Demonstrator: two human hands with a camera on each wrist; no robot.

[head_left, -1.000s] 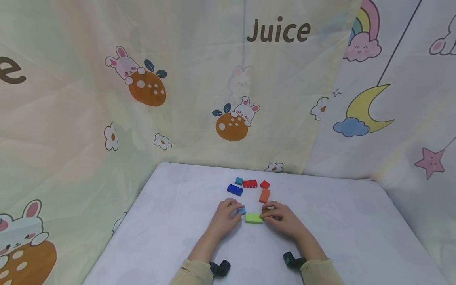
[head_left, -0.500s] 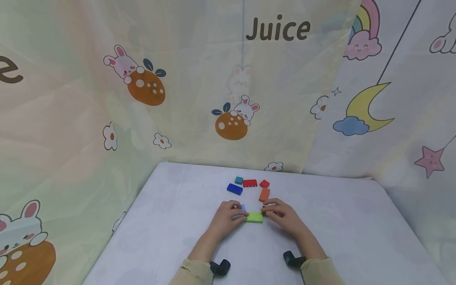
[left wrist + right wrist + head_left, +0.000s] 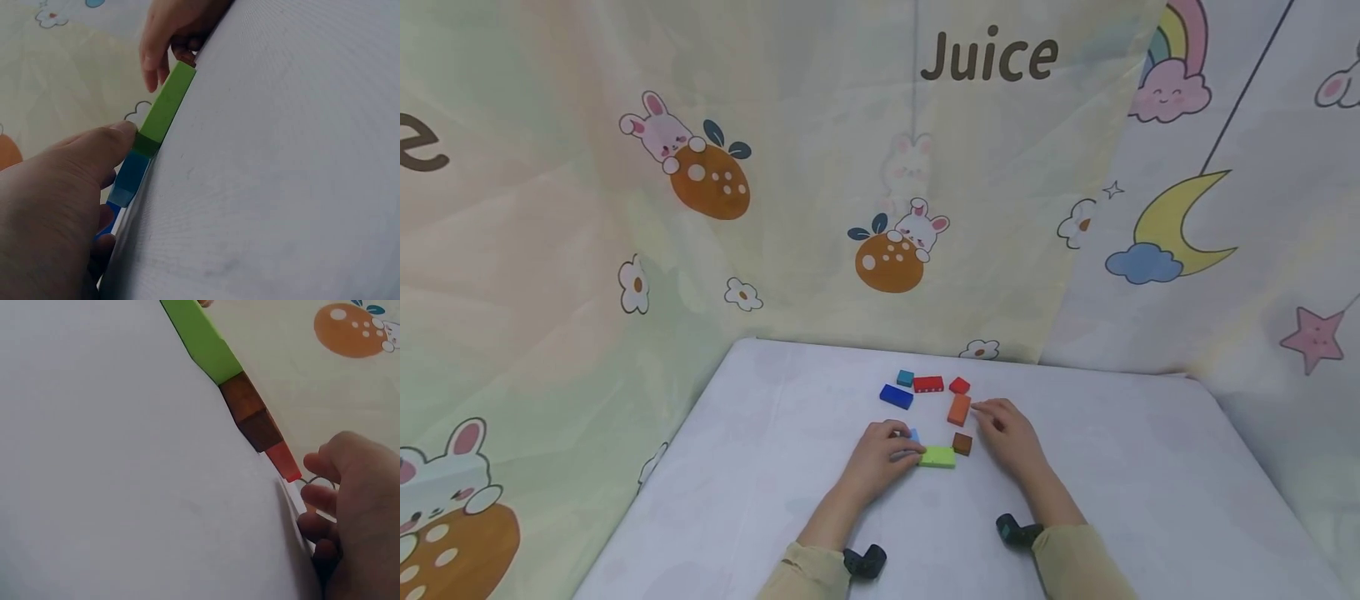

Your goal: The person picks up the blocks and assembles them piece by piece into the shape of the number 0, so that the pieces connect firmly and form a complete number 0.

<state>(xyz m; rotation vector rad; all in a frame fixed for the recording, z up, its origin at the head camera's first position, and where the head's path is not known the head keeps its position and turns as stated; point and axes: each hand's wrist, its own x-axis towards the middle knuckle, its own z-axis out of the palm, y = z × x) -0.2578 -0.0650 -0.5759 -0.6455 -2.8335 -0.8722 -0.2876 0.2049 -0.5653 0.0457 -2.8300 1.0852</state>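
Note:
In the head view my left hand (image 3: 883, 454) holds a light blue block (image 3: 914, 435) that its fingers partly hide. Its thumb touches the left end of a lime green block (image 3: 937, 457). A brown block (image 3: 962, 444) sits against the green block's right end, with nothing holding it. My right hand (image 3: 1009, 433) is just right of an orange block (image 3: 958, 409), fingers loosely bent and fingertips close to its edge; contact cannot be told. In the right wrist view the brown block (image 3: 250, 412) stands between the green block (image 3: 203, 340) and a reddish one.
Further back on the white table (image 3: 1120, 467) lie a dark blue block (image 3: 897, 396), a teal block (image 3: 906, 378), a red block with white dots (image 3: 928, 384) and a small red block (image 3: 959, 385). Printed cloth (image 3: 805, 167) hangs behind the table.
My right hand has let go of the brown block and moved up and right to beside the orange block. My left thumb has come onto the green block's left end.

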